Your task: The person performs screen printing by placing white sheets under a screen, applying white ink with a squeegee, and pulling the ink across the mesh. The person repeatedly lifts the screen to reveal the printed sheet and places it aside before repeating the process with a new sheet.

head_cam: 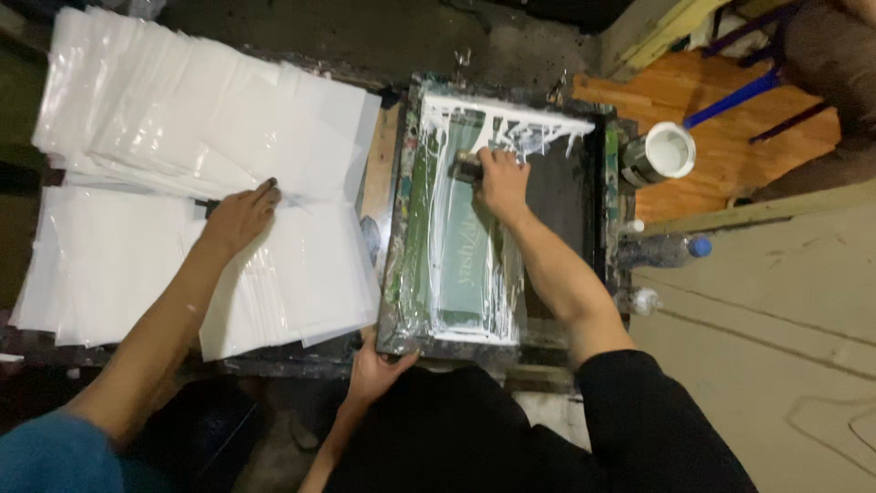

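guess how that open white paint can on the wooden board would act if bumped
The paint can stands upright with a wide round base, so it would likely slide rather than tip. It is open and looks full of white ink, so probably heavy and apt to slop out. Its wet-looking rim may be slippery.

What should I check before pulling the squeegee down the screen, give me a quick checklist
1. Right hand gripping the squeegee at the far end of the screen: ok.
2. Left hand holding the near edge of the frame: ok.
3. White ink banked along the far end, ahead of the blade: ok.
4. Co-worker's hand off the frame, resting on the plastic sheets: ok.
5. Sheet lying flat under the mesh: cannot tell, the screen hides it.
6. Ink can and bottles outside the frame, away from the stroke: ok.
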